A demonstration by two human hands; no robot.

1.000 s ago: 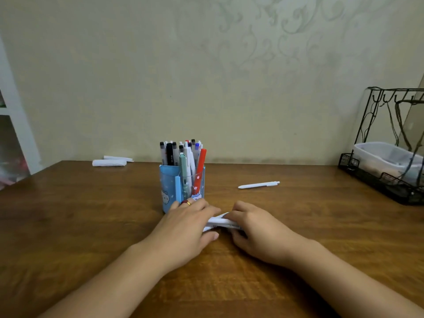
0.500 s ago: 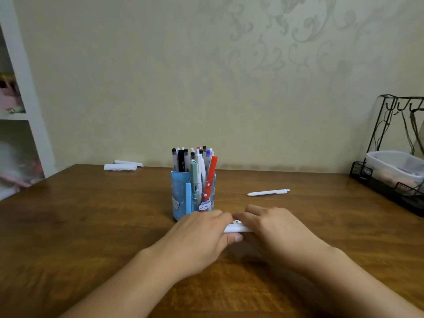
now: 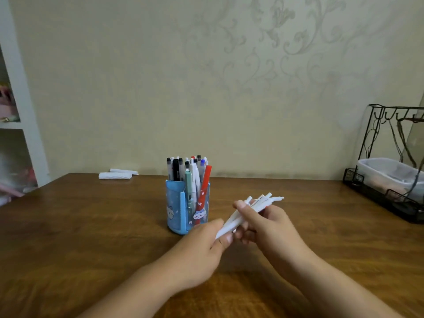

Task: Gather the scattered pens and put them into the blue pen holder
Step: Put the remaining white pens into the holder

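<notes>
The blue pen holder (image 3: 175, 210) stands upright mid-table, filled with several pens (image 3: 190, 171), among them a red one and a pale green one. Just right of it, both hands hold a bundle of white pens (image 3: 231, 222) above the wooden table (image 3: 91, 226), tilted up to the right. My left hand (image 3: 197, 251) pinches the bundle's lower end. My right hand (image 3: 273, 228) is curled round its middle, thumb on top. The upper ends fan out past my right hand. I cannot tell whether one of those white tips is a separate pen lying on the table behind.
Two white rolled items (image 3: 115, 175) lie at the back left by the wall. A black wire rack (image 3: 378, 203) holding a clear plastic box (image 3: 390, 173) stands at the right edge. A white shelf unit (image 3: 20, 111) rises at the left.
The hands were pressing the white pens together flat on the table in front of the holder. Now the bundle is lifted off the table and tilted up to the right.
</notes>
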